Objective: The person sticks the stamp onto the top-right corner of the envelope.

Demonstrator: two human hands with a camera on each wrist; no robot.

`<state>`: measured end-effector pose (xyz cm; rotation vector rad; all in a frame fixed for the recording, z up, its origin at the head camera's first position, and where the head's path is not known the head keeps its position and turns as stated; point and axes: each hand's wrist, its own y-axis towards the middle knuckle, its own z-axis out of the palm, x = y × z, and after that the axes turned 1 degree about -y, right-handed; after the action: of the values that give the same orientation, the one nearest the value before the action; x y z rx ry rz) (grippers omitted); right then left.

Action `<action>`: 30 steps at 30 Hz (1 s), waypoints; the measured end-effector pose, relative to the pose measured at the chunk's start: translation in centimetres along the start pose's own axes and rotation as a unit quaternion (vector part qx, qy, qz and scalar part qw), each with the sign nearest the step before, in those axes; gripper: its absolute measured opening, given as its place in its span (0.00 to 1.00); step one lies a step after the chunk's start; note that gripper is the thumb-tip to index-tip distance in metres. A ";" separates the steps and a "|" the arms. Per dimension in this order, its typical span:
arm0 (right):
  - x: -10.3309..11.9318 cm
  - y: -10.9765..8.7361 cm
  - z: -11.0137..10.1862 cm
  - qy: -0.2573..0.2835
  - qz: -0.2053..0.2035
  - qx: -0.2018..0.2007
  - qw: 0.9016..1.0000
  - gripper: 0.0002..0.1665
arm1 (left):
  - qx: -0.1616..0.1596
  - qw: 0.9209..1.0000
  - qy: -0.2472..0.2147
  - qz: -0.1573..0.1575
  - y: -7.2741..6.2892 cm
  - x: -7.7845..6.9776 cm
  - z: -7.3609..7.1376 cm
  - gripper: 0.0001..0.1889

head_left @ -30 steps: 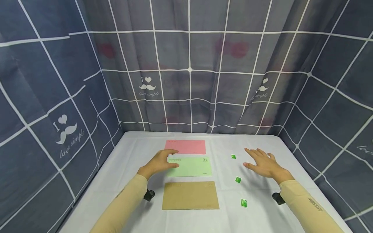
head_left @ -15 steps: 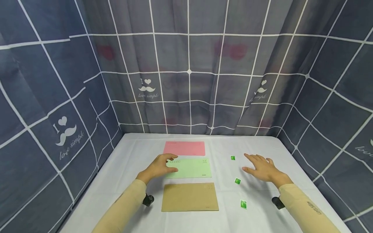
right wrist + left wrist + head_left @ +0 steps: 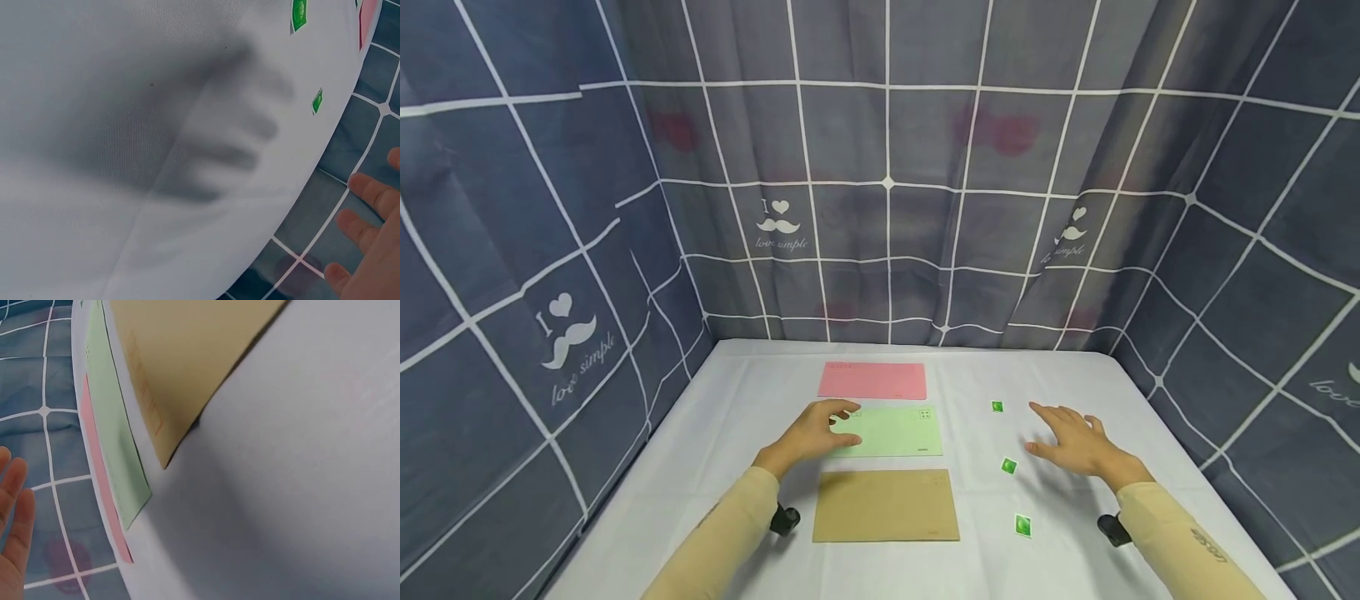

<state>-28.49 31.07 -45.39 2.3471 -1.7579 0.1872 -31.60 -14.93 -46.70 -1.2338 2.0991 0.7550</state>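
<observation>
Above a white cloth-covered table (image 3: 985, 571), both forearms, in beige sleeves (image 3: 1183, 537), reach forward and inward. The left hand (image 3: 805, 433) hangs over the left end of a light-green rectangular paper envelope (image 3: 898, 433), thumb apart from the gently bent fingers, gripping nothing. The envelope lies flat between a pink rectangular one (image 3: 872, 381) and a larger brown one (image 3: 886, 506). The right hand (image 3: 1082, 447), fingers loosely spread and without grip, hovers right of three small green white-edged stickers (image 3: 1009, 466).

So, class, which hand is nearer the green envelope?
Left. The left hand is at the left end of the green envelope; the right hand is farther right, past the middle green stamp.
</observation>
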 end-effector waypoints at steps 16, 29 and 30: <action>-0.3 -0.1 0.7 0.008 0.001 -0.001 1.000 0.48 | -0.014 1.000 -0.025 -0.005 -0.7 0.1 0.5 0.27; -0.3 0.0 1.2 0.016 0.004 0.002 1.000 0.50 | -0.005 1.000 -0.026 0.004 -1.0 0.2 0.9 0.29; -0.3 0.0 1.2 0.018 0.004 0.003 1.000 0.50 | -0.004 1.000 -0.027 0.004 -1.0 0.2 0.9 0.29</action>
<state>-28.58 31.06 -46.64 2.3254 -1.7540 0.2341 -30.57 -14.79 -47.65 -1.1970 2.0609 0.7931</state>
